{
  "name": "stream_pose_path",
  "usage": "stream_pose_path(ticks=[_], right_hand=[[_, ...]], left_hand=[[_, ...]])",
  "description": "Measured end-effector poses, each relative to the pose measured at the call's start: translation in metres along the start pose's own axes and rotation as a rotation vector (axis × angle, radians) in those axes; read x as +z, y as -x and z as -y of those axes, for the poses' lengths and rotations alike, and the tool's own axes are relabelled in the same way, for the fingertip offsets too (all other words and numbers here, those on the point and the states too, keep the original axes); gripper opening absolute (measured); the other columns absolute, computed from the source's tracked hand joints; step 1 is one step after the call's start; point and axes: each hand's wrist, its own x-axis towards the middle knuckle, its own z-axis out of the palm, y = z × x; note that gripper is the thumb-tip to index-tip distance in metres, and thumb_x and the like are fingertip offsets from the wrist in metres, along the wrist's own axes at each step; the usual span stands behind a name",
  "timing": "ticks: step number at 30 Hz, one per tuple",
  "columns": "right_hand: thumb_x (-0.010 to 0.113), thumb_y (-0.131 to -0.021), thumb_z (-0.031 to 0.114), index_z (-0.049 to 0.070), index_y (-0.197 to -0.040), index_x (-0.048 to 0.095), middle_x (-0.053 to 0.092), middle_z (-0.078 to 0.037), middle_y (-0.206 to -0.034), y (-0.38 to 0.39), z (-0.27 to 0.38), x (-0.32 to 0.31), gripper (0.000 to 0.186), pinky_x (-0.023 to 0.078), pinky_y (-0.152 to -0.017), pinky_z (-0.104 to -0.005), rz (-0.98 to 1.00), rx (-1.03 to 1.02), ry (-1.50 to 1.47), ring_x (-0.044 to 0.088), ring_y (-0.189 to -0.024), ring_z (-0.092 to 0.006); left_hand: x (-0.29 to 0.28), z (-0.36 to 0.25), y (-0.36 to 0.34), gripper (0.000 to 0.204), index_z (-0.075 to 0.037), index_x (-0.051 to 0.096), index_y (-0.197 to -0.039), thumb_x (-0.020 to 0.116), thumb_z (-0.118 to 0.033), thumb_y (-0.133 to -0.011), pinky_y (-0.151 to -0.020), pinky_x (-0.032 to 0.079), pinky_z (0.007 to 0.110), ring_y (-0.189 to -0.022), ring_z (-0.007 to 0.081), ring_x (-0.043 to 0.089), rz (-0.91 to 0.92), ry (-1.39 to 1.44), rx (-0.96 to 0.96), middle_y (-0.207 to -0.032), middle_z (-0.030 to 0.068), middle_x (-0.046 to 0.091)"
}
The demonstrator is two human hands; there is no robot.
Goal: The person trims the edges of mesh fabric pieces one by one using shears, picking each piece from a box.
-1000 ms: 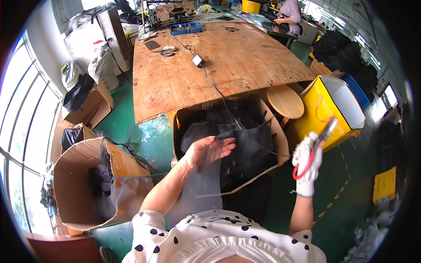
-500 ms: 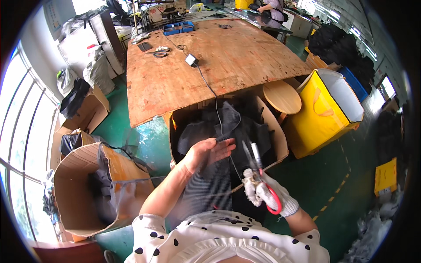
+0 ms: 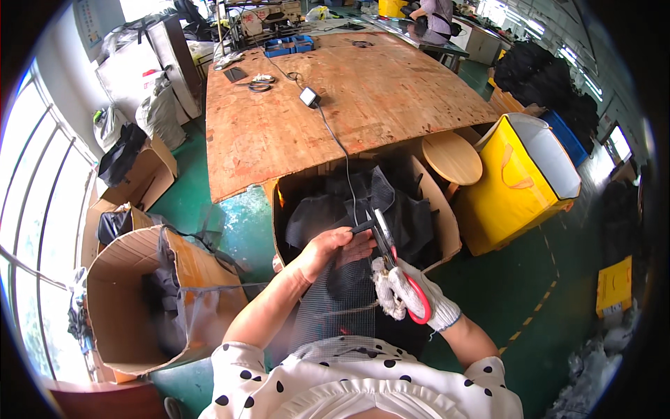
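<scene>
Red-handled metal scissors (image 3: 392, 255) have swung in from beside the yellow bag, carried by the right grip (image 3: 412, 295), a hand in a white knitted glove; their blades now stand at the black band (image 3: 363, 227) edging a length of dark, see-through mesh fabric (image 3: 335, 300). Whether the blades bite into it, I cannot tell. Bare, the left grip (image 3: 329, 250) pinches that band between thumb and fingers, and the mesh hangs from it toward the person's lap. Fingers of the right grip are clenched around the red handles. Just beyond both hands, an open brown cardboard box (image 3: 444, 216) holds heaped black fabric (image 3: 317, 216), near the edge of a broad, worn wooden surface (image 3: 398, 91). To the right are a round wooden stool (image 3: 452, 159) and the open yellow bag (image 3: 499, 188) with a pale lining.
</scene>
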Motion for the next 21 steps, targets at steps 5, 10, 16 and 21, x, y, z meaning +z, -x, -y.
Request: stream_pose_path(ticks=[5, 10, 16, 21], right_hand=[[0.048, -0.092, 0.039, 0.009, -0.101, 0.050, 0.053, -0.003, -0.063, -0.005, -0.001, 0.006, 0.031, 0.041, -0.031, -0.0244, -0.085, -0.015, -0.058, 0.049, -0.039, -0.0126], [0.049, -0.093, 0.035, 0.006, -0.098, 0.051, 0.051, -0.003, -0.057, -0.004, -0.001, 0.005, 0.029, 0.036, -0.028, -0.0234, -0.104, -0.164, 0.114, 0.045, -0.035, -0.0113], [0.042, -0.093, 0.042, 0.010, -0.097, 0.051, 0.051, -0.001, -0.059, -0.002, 0.011, -0.004, 0.034, 0.037, -0.031, -0.0241, -0.121, -0.096, -0.046, 0.046, -0.039, -0.0112], [0.039, -0.095, 0.043, 0.014, -0.093, 0.051, 0.039, 0.006, -0.057, 0.007, 0.013, 0.023, 0.032, 0.038, -0.043, -0.0198, -0.205, -0.042, 0.132, 0.041, -0.049, -0.0072]], left_hand=[[-0.007, 0.003, -0.004, 0.038, 0.008, 0.047, -0.114, 0.054, -0.015, -0.085, -0.107, 0.029, 0.048, -0.121, 0.0385, 0.043, 0.027, 0.030, 0.005, -0.132, 0.0250, 0.041], [-0.005, 0.003, -0.009, 0.038, 0.007, 0.047, -0.115, 0.051, -0.019, -0.087, -0.104, 0.033, 0.043, -0.118, 0.0344, 0.046, 0.031, -0.032, 0.025, -0.125, 0.0194, 0.047], [-0.011, -0.001, -0.006, 0.034, 0.000, 0.053, -0.104, 0.047, -0.029, -0.089, -0.067, 0.042, 0.025, -0.076, 0.0173, 0.053, -0.117, -0.406, 0.133, -0.088, 0.0065, 0.054], [-0.005, -0.005, -0.001, 0.034, -0.005, 0.052, -0.077, 0.054, -0.038, -0.085, -0.055, 0.038, 0.022, -0.061, 0.0117, 0.050, 0.068, -0.343, 0.123, -0.074, 0.0054, 0.054]])
